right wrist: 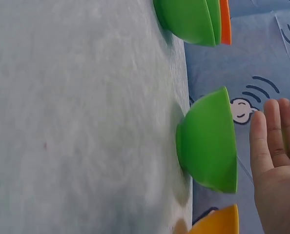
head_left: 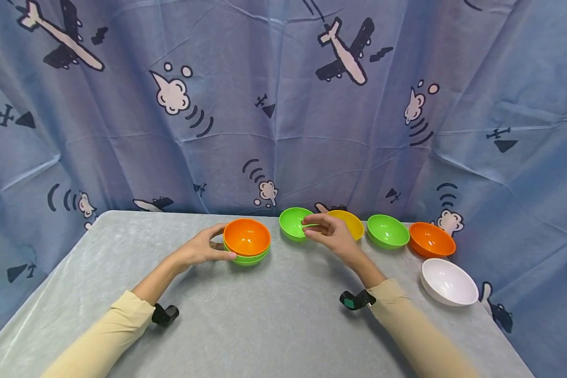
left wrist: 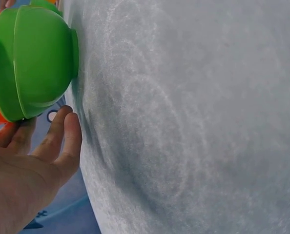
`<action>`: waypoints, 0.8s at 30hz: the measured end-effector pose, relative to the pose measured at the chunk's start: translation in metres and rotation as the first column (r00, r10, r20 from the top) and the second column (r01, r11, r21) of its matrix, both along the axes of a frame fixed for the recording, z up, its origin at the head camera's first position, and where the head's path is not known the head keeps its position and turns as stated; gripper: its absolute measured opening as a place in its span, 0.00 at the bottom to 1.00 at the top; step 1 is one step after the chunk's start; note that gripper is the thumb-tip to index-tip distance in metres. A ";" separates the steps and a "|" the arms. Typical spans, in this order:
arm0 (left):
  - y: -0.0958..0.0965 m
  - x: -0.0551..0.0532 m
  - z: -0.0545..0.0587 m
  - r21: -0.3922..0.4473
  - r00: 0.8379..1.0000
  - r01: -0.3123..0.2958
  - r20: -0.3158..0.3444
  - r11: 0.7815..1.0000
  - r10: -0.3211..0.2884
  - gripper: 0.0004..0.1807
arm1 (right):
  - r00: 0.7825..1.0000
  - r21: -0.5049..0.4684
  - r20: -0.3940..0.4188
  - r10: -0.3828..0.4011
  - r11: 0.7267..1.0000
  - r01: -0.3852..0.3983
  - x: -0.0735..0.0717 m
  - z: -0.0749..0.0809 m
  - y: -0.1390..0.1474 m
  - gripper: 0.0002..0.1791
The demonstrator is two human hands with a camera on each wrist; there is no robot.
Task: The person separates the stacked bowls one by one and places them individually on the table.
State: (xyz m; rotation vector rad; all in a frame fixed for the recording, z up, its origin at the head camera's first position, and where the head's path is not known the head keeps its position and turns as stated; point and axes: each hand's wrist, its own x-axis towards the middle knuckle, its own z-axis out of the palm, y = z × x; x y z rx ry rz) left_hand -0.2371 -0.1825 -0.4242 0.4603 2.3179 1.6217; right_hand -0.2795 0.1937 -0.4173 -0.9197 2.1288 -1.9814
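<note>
Fingers [left wrist: 73, 136] on the left hand [head_left: 202, 249] are curled round one side of a stack of bowls [head_left: 247, 245], thumb at the front, so I'd call that a grip, though in the left wrist view the two lowest ones look clear of it. Stack's sitting on the table [head_left: 264, 331]: orange on top, at least two green rims underneath. Right hand [head_left: 332, 234] has nothing in it, fingers loosely spread above the lone green bowl [head_left: 291, 224], and the right wrist view shows a gap to the rim.

For a reach like this I'd keep the left hand light and steady so the stack doesn't tip or slide. With the right, I'd come in from above and pinch the rim, because the yellow bowl [head_left: 353, 222] is right beside it and easy to knock.

Stuff I can't make out from my end: the right forearm and hand cover part of the yellow bowl in the head view, and the right thumb is hard to find in its own wrist view. Left wrist view chops off the stack at the frame edge, plus most of that thumb. Can't rule out another bowl nested inside the stack's walls either.
</note>
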 end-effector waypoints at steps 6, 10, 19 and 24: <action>0.000 0.000 0.000 -0.001 1.000 -0.001 0.009 1.000 0.001 0.47 | 0.999 0.019 0.036 0.009 1.000 -0.010 -0.001 -0.003 -0.013 0.22; 0.000 0.000 -0.001 -0.006 1.000 -0.003 0.008 1.000 0.003 0.47 | 0.997 0.009 0.054 0.050 0.999 -0.050 -0.001 -0.004 -0.022 0.24; 0.000 -0.001 -0.003 -0.003 1.000 -0.005 0.003 1.000 0.005 0.48 | 0.989 0.051 0.078 0.127 0.990 -0.131 0.004 -0.005 -0.046 0.40; -0.001 0.000 -0.002 -0.009 1.000 0.001 -0.004 1.000 -0.001 0.48 | 0.985 0.088 0.111 0.132 0.986 -0.142 0.004 -0.008 -0.063 0.44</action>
